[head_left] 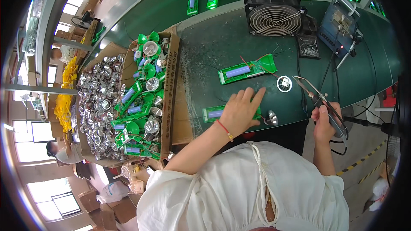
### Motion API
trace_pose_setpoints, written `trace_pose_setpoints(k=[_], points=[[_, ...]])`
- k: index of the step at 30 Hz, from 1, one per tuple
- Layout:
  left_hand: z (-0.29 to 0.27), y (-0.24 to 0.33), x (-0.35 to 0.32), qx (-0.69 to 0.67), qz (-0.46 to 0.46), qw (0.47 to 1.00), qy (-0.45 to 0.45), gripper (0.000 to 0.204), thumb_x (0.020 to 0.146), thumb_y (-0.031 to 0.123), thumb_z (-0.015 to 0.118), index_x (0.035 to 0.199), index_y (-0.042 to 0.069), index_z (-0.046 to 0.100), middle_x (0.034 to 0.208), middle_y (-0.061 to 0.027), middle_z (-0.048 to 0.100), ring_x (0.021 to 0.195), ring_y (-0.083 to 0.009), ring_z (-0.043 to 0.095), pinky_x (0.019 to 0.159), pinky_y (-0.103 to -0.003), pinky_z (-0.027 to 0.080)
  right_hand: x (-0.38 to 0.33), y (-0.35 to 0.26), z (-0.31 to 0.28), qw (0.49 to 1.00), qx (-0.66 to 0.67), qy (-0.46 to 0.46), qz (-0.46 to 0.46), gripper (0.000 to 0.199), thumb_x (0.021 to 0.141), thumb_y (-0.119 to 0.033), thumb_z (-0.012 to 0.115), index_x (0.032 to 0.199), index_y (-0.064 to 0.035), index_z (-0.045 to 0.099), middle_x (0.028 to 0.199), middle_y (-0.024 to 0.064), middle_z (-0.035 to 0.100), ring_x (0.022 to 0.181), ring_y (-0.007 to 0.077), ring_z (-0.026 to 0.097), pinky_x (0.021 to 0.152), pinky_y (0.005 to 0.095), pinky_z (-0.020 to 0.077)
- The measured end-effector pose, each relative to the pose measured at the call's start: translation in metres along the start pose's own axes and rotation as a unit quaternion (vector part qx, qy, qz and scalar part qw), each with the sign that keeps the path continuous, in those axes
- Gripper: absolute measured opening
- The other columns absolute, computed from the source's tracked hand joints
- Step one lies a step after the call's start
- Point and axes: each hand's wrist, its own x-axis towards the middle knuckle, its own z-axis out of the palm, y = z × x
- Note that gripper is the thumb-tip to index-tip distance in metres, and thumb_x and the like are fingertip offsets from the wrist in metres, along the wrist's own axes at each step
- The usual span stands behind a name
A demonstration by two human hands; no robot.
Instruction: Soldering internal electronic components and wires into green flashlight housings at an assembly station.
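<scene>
From the head view, the left hand lies flat on a green torch half at the near edge of the green bench, fingers spread wide and pressed down on it; a red cord circles that wrist. Just right of this hand, a small silver reflector lies on the bench, joined to the torch half by thin wires.

The right hand is at the near right, off the bench edge, with its fingers wrapped around the handle of a soldering iron. The iron's tip points far and left, ending just beside a round silver ring, which sits apart from both hands.

Farther in, a second torch half lies open with a blue cell in it and red wires at its right end. A black fan stands at the far side, with a blue solder station to its right.

On the left, a cardboard box holds many green torch parts and reflectors, and beside it, farther left, is a heap of loose silver reflectors. More green torch halves ride the far belt.
</scene>
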Motion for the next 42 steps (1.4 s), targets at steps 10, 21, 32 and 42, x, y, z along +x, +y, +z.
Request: trace_pose_setpoints(k=[10, 21, 32, 42], points=[[-0.003, -0.062, 0.036, 0.005, -0.039, 0.984, 0.171, 0.054, 0.068, 0.014, 0.064, 0.116, -0.002, 0.046, 0.107, -0.0194, 0.050, 0.100, -0.0331, 0.049, 0.088, -0.038, 0.040, 0.000, -0.006, 0.021, 1.000, 0.006, -0.010, 0.004, 0.014, 0.081, -0.012, 0.058, 0.085, -0.0015, 0.049, 0.059, 0.0062, 0.053, 0.047, 0.0093, 0.048, 0.044, 0.0199, 0.0380], [-0.008, -0.043, 0.004, -0.005, -0.002, 0.968, 0.252, 0.045, 0.066, 0.017, 0.065, 0.109, 0.006, 0.055, 0.102, -0.0081, 0.050, 0.094, -0.0258, 0.048, 0.080, -0.036, 0.038, -0.009, 0.014, 0.010, 0.999, -0.035, -0.018, 0.007, 0.018, 0.085, -0.020, 0.053, 0.090, -0.0031, 0.050, 0.063, 0.0030, 0.052, 0.050, 0.0068, 0.046, 0.046, 0.0170, 0.0352], [0.017, -0.056, 0.012, -0.212, 0.025, 0.913, 0.347, 0.015, 0.069, 0.002, 0.063, 0.083, 0.004, 0.065, 0.080, -0.0060, 0.059, 0.074, -0.0219, 0.056, 0.062, -0.031, 0.048, -0.014, 0.007, 0.033, 0.996, -0.056, -0.072, 0.001, 0.018, 0.085, -0.021, 0.053, 0.089, -0.0034, 0.048, 0.063, 0.0026, 0.052, 0.050, 0.0063, 0.047, 0.045, 0.0171, 0.0351], [0.014, -0.053, 0.009, -0.218, 0.010, 0.915, 0.338, 0.007, 0.070, 0.004, 0.064, 0.077, 0.003, 0.063, 0.081, -0.0068, 0.057, 0.074, -0.0232, 0.054, 0.065, -0.032, 0.046, -0.020, 0.007, 0.043, 0.993, -0.053, -0.099, 0.022, 0.014, 0.085, -0.015, 0.052, 0.090, -0.0026, 0.048, 0.063, 0.0033, 0.054, 0.050, 0.0072, 0.048, 0.047, 0.0175, 0.0371]])
